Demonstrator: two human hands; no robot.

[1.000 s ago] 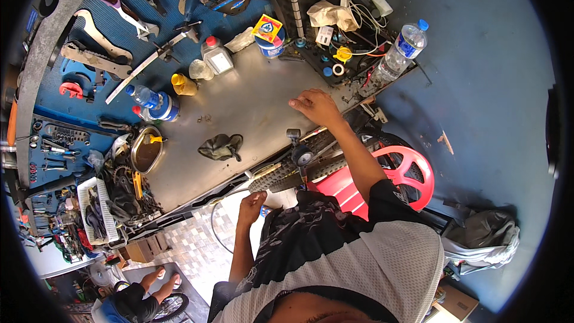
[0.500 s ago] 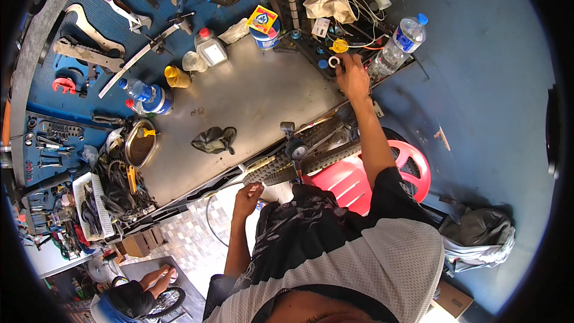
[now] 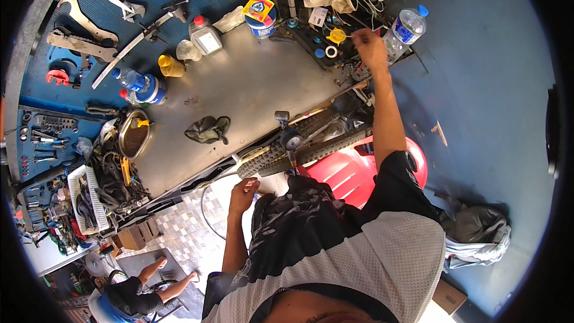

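Note:
My right hand (image 3: 372,51) reaches over the tray of small parts (image 3: 306,43) at the back right of the metal bench. Its fingers bend downward, and whatever is under them is hidden. Just left of it are a yellow cap-like piece (image 3: 337,36), a white ring (image 3: 331,51) and a blue bottle cap (image 3: 319,53). A clear water bottle (image 3: 406,31) stands right beside the hand. In front of the bench, near my body, my left hand (image 3: 243,195) has its fingers curled in; anything inside them is too small to make out.
Knobby bicycle tyres (image 3: 335,146) and a round dial gauge (image 3: 291,139) lie between me and the bench (image 3: 239,84). A dark crumpled cloth (image 3: 207,130) rests on it. A red plastic chair (image 3: 335,176) is underneath. Another person (image 3: 134,293) sits at the lower left.
My right hand has moved right, off the white ring, toward the water bottle. My left hand stays nearly in place. The person at the lower left has spread their legs.

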